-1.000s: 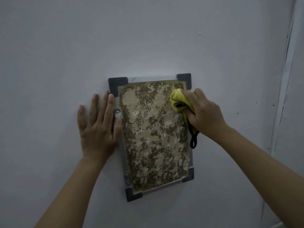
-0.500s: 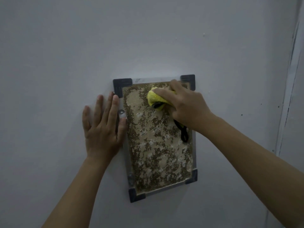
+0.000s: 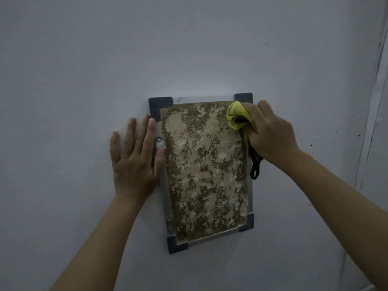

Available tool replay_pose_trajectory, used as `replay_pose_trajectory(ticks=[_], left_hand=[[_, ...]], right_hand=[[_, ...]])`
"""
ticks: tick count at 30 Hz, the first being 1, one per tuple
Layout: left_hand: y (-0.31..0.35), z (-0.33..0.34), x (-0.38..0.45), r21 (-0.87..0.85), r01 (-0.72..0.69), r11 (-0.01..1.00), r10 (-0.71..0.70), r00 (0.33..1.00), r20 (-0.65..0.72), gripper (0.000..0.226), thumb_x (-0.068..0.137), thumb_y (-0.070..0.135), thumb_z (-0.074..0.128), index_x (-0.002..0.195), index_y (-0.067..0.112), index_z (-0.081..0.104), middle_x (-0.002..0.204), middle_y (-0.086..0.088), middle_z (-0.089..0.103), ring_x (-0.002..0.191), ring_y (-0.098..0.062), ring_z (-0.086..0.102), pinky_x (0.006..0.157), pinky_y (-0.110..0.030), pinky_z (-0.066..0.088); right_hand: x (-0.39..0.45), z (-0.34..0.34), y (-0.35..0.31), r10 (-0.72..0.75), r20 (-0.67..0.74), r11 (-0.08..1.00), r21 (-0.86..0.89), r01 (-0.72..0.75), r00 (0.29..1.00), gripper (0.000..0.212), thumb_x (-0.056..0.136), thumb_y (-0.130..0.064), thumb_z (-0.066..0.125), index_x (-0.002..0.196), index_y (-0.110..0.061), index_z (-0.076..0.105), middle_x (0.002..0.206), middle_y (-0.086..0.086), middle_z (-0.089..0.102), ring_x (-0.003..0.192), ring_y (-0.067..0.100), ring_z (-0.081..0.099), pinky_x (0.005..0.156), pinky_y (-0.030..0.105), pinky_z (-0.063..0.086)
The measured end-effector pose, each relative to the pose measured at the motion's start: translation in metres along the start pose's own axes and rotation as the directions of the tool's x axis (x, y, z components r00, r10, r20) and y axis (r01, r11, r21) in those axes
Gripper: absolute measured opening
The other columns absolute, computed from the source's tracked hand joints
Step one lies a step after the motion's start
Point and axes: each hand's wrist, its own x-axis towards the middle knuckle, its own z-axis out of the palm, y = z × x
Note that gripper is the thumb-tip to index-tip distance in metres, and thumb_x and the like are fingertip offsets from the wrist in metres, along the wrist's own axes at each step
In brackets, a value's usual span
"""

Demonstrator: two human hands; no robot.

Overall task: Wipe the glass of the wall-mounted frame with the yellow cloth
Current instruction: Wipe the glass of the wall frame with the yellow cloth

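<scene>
We see the rectangular wall-mounted frame with clear glass, dark grey plastic corner pieces and a mottled brown-and-tan picture [image 3: 204, 171] hanging on the plain pale grey wall [image 3: 189, 49], slightly tilted, its lower edge swung a little to the right. Our right hand [image 3: 270, 135] is clenched around the bunched yellow microfibre cloth [image 3: 238, 115], pressing it against the glass at the frame's upper right corner, just below the dark corner piece there; a black hanging loop [image 3: 255, 166] trails from the cloth down past the frame's right edge. Our left hand [image 3: 136, 160] grasps nothing: it lies flat and released on the wall, fingers spread, with the thumb and forefinger touching the frame's left edge near a small round metal fastener [image 3: 159, 140]. We judge the wiping is under way along the top band of the glass, with the middle and lower parts left to cover. To do it well, we should keep the flat left palm bracing that edge so the frame does not swing, sweep the cloth in overlapping horizontal passes from top to bottom, press evenly but not hard, run it right into the corners, and keep the dangling loop off the glass
</scene>
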Motion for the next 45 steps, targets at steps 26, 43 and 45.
replay_pose_trajectory(ticks=[26, 43, 45], left_hand=[[0.001, -0.001, 0.0, -0.023, -0.001, 1.0, 0.0, 1.0, -0.021, 0.05, 0.094, 0.03, 0.032, 0.138, 0.006, 0.028, 0.143, -0.006, 0.029, 0.135, -0.024, 0.023, 0.111, -0.044, 0.009], [0.001, -0.002, 0.001, -0.012, -0.015, 1.0, 0.015, 1.0, 0.002, 0.051, 0.096, 0.031, 0.028, 0.138, 0.002, 0.029, 0.143, -0.007, 0.026, 0.134, -0.026, 0.023, 0.109, -0.047, 0.011], [0.0, -0.002, 0.001, -0.017, -0.017, 1.0, 0.017, 1.0, 0.004, 0.051, 0.096, 0.03, 0.028, 0.138, 0.002, 0.029, 0.143, -0.007, 0.026, 0.134, -0.026, 0.023, 0.108, -0.048, 0.012]], right_hand=[[0.013, -0.008, -0.038, -0.212, 0.07, 0.975, 0.078, 0.207, 0.975, 0.045, 0.068, 0.001, 0.064, 0.111, -0.007, 0.062, 0.087, 0.021, 0.057, 0.058, 0.032, 0.054, 0.05, 0.027, 0.034], [0.017, -0.002, -0.065, -0.274, 0.158, 0.957, 0.143, 0.253, 0.949, 0.049, 0.068, 0.004, 0.069, 0.115, -0.006, 0.059, 0.089, 0.019, 0.057, 0.053, 0.025, 0.049, 0.046, 0.023, 0.031], [0.018, 0.003, -0.077, -0.291, 0.171, 0.952, 0.144, 0.269, 0.941, 0.048, 0.072, 0.003, 0.066, 0.117, -0.009, 0.058, 0.091, 0.018, 0.056, 0.054, 0.021, 0.044, 0.047, 0.025, 0.032]])
